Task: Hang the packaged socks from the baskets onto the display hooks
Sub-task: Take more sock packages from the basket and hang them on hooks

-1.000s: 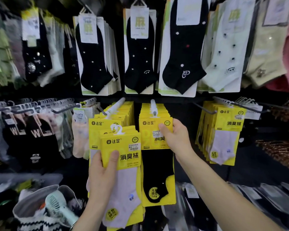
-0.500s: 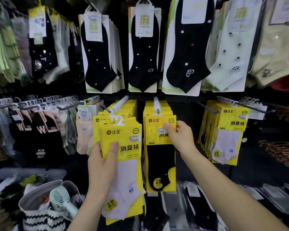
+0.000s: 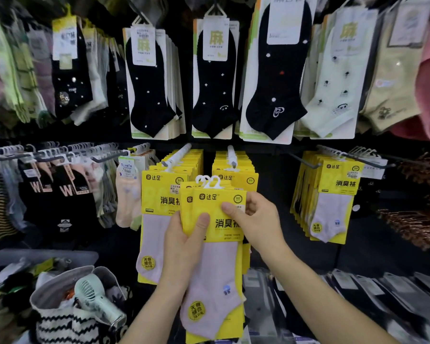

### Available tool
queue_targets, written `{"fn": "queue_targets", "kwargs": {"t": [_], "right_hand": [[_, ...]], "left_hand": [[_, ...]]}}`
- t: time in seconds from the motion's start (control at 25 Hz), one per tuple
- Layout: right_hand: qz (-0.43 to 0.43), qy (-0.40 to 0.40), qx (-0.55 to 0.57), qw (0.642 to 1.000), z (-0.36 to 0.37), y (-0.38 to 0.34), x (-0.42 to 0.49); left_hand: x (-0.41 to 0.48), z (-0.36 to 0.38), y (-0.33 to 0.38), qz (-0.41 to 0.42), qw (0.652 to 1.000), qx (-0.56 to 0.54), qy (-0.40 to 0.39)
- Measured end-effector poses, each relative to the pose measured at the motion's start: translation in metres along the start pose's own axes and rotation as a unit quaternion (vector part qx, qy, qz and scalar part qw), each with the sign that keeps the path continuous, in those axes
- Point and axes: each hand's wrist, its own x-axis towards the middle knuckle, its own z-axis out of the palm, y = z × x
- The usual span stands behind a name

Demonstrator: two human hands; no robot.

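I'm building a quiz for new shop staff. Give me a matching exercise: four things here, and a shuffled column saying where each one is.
Things: 1 mint fan; 2 heart-motif black sock; 3 held yellow packs; 4 peach sock.
Places: A upper row, hanging; B between left hand and right hand; C inside the striped bag; D middle row, left of centre.
Pairs: 1-C, 2-A, 3-B, 4-D.

The single head-worn camera looks forward and slightly down from close range at the sock display wall [image 3: 233, 145], both forearms reaching in from below.
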Motion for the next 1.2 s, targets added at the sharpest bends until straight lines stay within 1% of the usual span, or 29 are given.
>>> {"fn": "queue_targets", "kwargs": {"t": [0.08,0.2,0.28,0.4,0.52,0.64,0.72,0.8,0.88,1.0,1.12,1.2], "right_hand": [[0.008,-0.003,0.016,1.0,-0.011,-0.001,-0.001],[0.032,0.009,0.009,0.999,-0.022,0.002,-0.004],[0.043,0.036,0.005,0.998,-0.03,0.004,-0.004],[0.055,0.082,-0.023,0.995,-0.04,0.006,0.007],[0.044,0.09,-0.055,0.993,-0.033,0.0,0.024],[0.015,0.077,-0.098,0.992,-0.013,-0.006,0.034],[0.021,0.073,-0.115,0.99,-0.002,-0.006,0.039],[0.042,0.087,-0.123,0.988,0.004,-0.005,0.04],[0.052,0.093,-0.104,0.989,0.005,-0.002,0.036],[0.015,0.074,-0.09,0.993,0.0,0.0,0.023],[-0.015,0.091,-0.059,0.994,-0.009,-0.004,0.021],[-0.011,0.098,-0.038,0.994,-0.014,-0.008,0.025]], "left_hand": [[-0.002,0.002,-0.002,0.01,1.0,-0.013,-0.012],[-0.001,0.001,-0.005,0.032,0.999,0.026,-0.015],[0.0,-0.003,-0.005,0.04,0.998,0.044,-0.01],[0.006,-0.018,-0.004,0.049,0.997,0.051,0.018],[0.01,-0.033,0.005,0.051,0.996,0.061,0.047],[0.008,-0.043,0.023,0.074,0.994,0.067,0.048],[0.005,-0.045,0.03,0.084,0.993,0.07,0.038],[0.002,-0.046,0.029,0.09,0.993,0.074,0.034],[0.002,-0.047,0.026,0.094,0.992,0.073,0.036],[0.006,-0.049,0.02,0.089,0.993,0.062,0.038],[0.009,-0.048,0.017,0.1,0.993,0.058,0.033],[0.008,-0.046,0.016,0.095,0.993,0.06,0.035]]}}
